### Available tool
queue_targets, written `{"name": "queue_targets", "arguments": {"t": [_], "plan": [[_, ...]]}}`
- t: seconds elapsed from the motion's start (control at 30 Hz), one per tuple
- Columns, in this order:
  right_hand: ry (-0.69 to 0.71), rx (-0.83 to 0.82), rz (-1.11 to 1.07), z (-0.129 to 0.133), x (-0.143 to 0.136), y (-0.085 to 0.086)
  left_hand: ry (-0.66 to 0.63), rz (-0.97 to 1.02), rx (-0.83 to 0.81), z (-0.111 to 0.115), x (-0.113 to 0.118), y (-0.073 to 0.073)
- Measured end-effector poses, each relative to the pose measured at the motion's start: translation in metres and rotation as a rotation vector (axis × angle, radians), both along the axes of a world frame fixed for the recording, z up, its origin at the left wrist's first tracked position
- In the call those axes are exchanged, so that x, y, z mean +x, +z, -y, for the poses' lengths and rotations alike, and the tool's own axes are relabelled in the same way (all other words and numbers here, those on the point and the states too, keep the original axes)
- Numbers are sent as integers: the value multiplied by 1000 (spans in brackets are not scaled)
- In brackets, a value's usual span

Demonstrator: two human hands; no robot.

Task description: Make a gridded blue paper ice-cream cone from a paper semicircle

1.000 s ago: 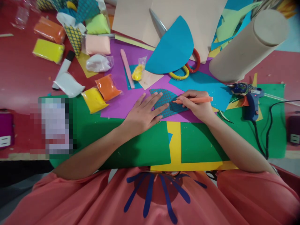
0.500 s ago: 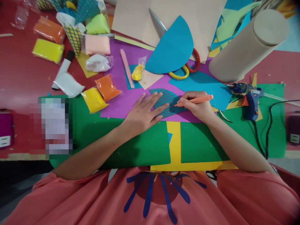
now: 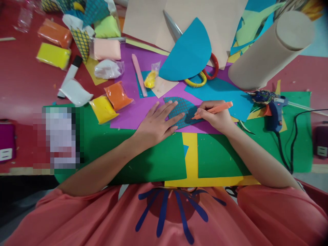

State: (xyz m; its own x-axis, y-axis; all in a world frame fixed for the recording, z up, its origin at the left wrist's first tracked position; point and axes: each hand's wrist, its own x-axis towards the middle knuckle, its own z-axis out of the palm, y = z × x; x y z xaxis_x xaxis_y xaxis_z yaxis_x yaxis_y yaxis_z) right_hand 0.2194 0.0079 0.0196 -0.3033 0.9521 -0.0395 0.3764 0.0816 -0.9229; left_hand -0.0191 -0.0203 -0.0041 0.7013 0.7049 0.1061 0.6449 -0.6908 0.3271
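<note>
My left hand [image 3: 160, 123] lies flat with its fingers spread over the left part of a blue paper piece [image 3: 188, 106] marked with a crossed grid of lines. Between the fingers of my right hand [image 3: 216, 114] is an orange pen [image 3: 217, 108], its tip down at the paper's right part. The grid covers the paper's left and middle; my right hand and its shadow hide some of the right end. Under the piece lies a purple sheet [image 3: 128, 116]. Just above it rest a pink pen [image 3: 139, 75] and a small bag of yellow clay [image 3: 150, 79].
A blue half-round paper [image 3: 188, 51] covers part of the scissors [image 3: 196, 80]. To the right, a glue gun [image 3: 275, 112] with a cord lies near a large beige roll [image 3: 269, 51]. Packs of clay [image 3: 104, 109] and patterned paper cones [image 3: 80, 39] are at the left.
The orange pen's tip has shifted slightly right and down along the paper, and my right hand moved with it. My left hand stays in place.
</note>
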Motion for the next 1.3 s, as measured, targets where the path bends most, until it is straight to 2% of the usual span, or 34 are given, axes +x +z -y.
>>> {"name": "queue_targets", "arguments": {"t": [0.97, 1.03, 1.2, 1.3], "plan": [[93, -73, -85, 0, 2, 1, 3, -3, 35, 1, 1, 1], [55, -87, -133, -1, 3, -1, 0, -3, 37, 1, 1, 0], [-176, -118, -231, -2, 5, -7, -5, -21, 17, 0, 0, 2], [-195, -105, -211, -2, 4, -7, -25, -1, 17, 0, 1, 6]]}}
